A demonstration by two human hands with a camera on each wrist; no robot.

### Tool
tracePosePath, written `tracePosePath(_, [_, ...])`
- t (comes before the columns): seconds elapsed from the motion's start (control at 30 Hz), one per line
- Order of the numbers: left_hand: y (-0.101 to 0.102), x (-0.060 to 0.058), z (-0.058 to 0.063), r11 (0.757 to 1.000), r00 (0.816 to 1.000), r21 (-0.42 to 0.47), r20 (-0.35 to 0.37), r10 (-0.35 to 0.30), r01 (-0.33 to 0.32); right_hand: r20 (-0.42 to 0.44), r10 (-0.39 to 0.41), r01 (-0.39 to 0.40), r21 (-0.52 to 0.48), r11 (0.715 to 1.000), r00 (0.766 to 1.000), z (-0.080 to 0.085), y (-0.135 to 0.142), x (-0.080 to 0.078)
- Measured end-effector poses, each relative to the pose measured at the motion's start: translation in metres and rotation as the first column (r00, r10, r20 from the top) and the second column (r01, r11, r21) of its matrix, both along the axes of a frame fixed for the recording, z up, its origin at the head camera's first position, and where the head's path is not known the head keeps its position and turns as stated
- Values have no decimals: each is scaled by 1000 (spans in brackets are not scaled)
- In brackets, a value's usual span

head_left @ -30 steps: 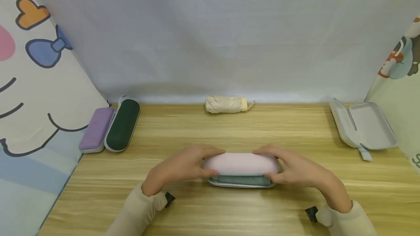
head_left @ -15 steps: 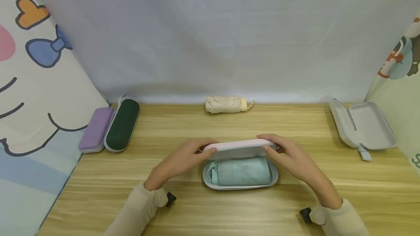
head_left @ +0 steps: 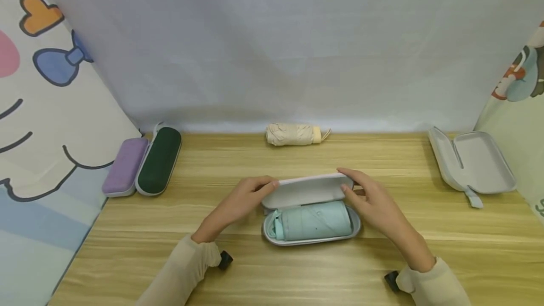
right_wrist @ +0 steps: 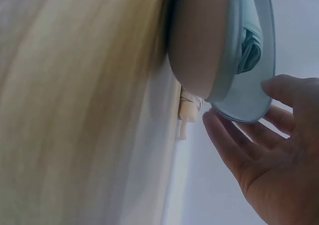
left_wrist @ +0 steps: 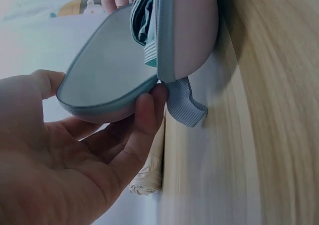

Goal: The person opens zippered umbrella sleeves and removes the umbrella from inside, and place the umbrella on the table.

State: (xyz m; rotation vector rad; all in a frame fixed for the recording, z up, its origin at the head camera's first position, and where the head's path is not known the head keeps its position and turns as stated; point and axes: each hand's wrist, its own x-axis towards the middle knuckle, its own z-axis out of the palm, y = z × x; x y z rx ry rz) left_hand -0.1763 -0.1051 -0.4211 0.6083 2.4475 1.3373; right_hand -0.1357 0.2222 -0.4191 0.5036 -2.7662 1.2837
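Likely opening: left hand [head_left: 245, 198] and right hand [head_left: 375, 199] pinch the lid [head_left: 308, 192] of a pink oval hard-shell case [left_wrist: 194, 33]; next should tip it further back.

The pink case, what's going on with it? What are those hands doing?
Someone's left hand and right hand are holding the raised lid of the pink case. The case is open, with a rolled-up teal umbrella in its lower half. A beige umbrella lies farther back. A purple case and a green case sit on the left, an open grey case on the right.
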Motion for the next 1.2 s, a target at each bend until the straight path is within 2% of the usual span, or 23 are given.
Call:
tracePosePath(0.07, [0, -1, 0, 1000, 1000, 0, 9, 8, -8, -76, 8, -6, 28, 1000, 997, 2, 0, 1])
tracePosePath(0.13, [1, -1, -1, 1000, 1000, -1, 14, 10, -10, -192, 13, -1, 65, 998, 981, 4, -1, 1])
tracePosePath(0.23, [1, -2, -2, 1000, 1000, -3, 22, 19, -19, -366, 39, 3, 113, 994, 930, 8, -4, 3])
tracePosePath(0.3, [1, -2, -3, 1000, 999, -5, 31, 26, -26, -435, 89, -33, 135, 990, 896, 10, -7, 5])
tracePosePath(0.43, [1, -1, -2, 999, 998, -9, 49, 38, -38, -462, 252, -183, 189, 965, 850, 13, -17, 10])
tracePosePath(0.53, [2, -2, -3, 999, 998, -10, 55, 44, -44, -424, 349, -257, 260, 931, 836, 11, -26, 13])
tracePosePath(0.57, [2, -2, -3, 999, 997, -9, 56, 46, -45, -406, 370, -267, 289, 920, 836, 9, -29, 14])
tracePosePath(0.67, [2, -3, -4, 999, 998, -2, 51, 43, -43, -315, 408, -279, 381, 881, 857, 4, -38, 16])
tracePosePath(0.8, [0, -2, -4, 999, 998, 11, 55, 33, -33, -204, 414, -273, 491, 827, 887, 1, -48, 20])
tracePosePath(0.9, [-1, -2, -4, 999, 997, 18, 66, 25, -26, -156, 408, -267, 542, 797, 900, 0, -53, 21])
tracePosePath(1.03, [-1, -3, -4, 999, 997, 34, 78, 21, -24, -118, 410, -270, 586, 764, 905, 1, -59, 20])
tracePosePath(1.2, [-1, -4, -5, 998, 994, 66, 105, 8, -15, -89, 429, -284, 628, 725, 899, 1, -62, 18])
